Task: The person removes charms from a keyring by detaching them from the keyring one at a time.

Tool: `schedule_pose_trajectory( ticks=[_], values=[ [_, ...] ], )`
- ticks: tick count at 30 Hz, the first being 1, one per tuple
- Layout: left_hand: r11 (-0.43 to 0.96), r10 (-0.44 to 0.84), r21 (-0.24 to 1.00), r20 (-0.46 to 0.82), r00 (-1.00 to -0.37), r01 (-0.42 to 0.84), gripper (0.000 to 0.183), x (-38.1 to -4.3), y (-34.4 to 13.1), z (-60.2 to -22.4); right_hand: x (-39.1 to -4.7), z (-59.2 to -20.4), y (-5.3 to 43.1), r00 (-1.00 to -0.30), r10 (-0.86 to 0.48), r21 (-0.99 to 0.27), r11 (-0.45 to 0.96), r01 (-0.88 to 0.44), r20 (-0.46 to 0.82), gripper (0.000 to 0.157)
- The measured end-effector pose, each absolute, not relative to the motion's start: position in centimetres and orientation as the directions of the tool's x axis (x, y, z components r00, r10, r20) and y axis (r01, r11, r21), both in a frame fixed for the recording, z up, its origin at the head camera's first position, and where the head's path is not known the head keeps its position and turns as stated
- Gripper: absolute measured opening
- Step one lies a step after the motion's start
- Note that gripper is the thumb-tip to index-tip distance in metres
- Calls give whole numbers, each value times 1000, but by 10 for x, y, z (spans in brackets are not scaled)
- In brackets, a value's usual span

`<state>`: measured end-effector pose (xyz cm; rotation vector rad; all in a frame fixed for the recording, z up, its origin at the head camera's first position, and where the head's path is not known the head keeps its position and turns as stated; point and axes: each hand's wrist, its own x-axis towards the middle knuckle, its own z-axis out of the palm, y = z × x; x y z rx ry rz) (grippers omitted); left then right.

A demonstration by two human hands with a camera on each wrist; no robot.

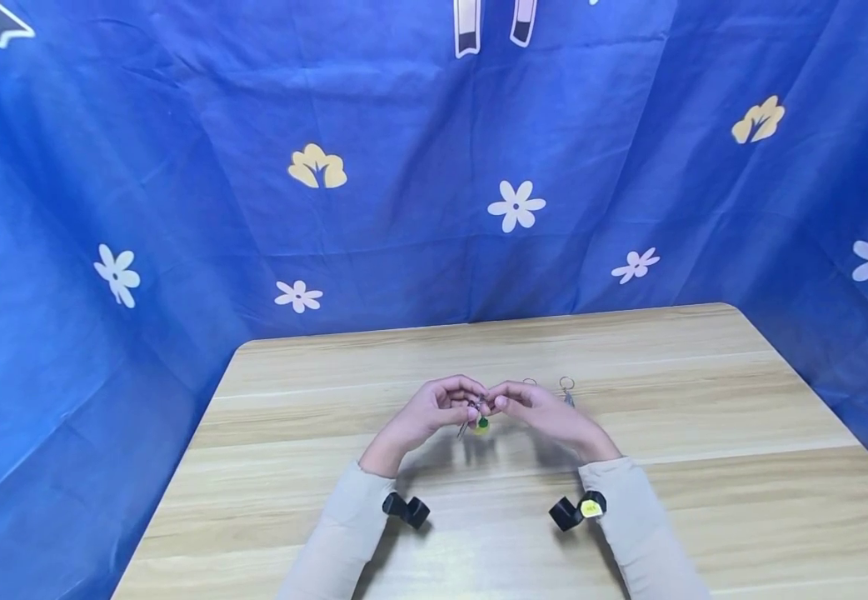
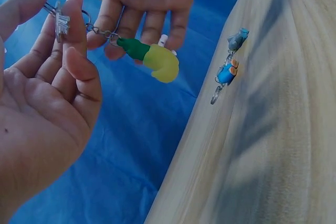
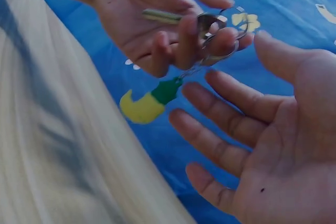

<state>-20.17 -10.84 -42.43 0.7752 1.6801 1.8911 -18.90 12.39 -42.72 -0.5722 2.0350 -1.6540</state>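
- Holding the key ring [image 2: 50, 8] between its thumb and index finger, the left hand [image 1: 430, 412] makes a pinch; these two fingers are together on the metal.
- The key [image 3: 161, 17] is also in this hand: in the right wrist view it lies across the inner side of the bent fingers, with its blade pointing toward the palm.
- The other fingers of the left hand are partly curled, as both wrist views show.
- From the ring hangs a short chain [image 2: 102, 31], and at its end is a charm [image 2: 163, 65], which is green at the top and yellow at the curved lower part.
- This charm hangs in the air above the table [image 1: 711, 517], just beside the fingers of the right hand [image 1: 545, 412].
- The right hand is not clamped on anything: its thumb and index finger stand apart, and the remaining fingers are extended and relaxed, with spaces between them.
- The thumb of the right hand is very near the ring; I cannot tell whether it touches it.
- In the head view the fingertips of both hands meet or nearly meet, over the middle of the table.
- Beyond the right hand, on the table, a blue charm with orange parts [image 2: 227, 73] and a grey-blue charm [image 2: 239, 39] lie near each other.
- Behind the table hangs a blue cloth [image 1: 404, 117] with flowers.
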Motion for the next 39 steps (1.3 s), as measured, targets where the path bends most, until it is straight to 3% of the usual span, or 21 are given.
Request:
schedule_pose_trajectory(
  ticks=[9,19,27,31,39],
  values=[
    [-106,710,994,85,-699,13,41,-201,-109,-425,-189,-434,119,-752,-655,-984,168,-59,-66,47],
    [-80,720,997,67,-691,13,41,-201,-109,-424,-187,-432,115,-732,-679,-985,159,-70,-57,39],
    [-72,714,997,66,-697,20,44,-200,-111,-423,-186,-433,113,-713,-698,-991,130,-38,-64,50],
    [-86,713,996,68,-698,9,45,-200,-111,-422,-186,-434,113,-698,-714,-993,115,-25,-65,45],
    [-50,698,998,61,-714,37,42,-201,-110,-421,-187,-432,113,-745,-665,-996,92,-11,-53,37]
  ],
)
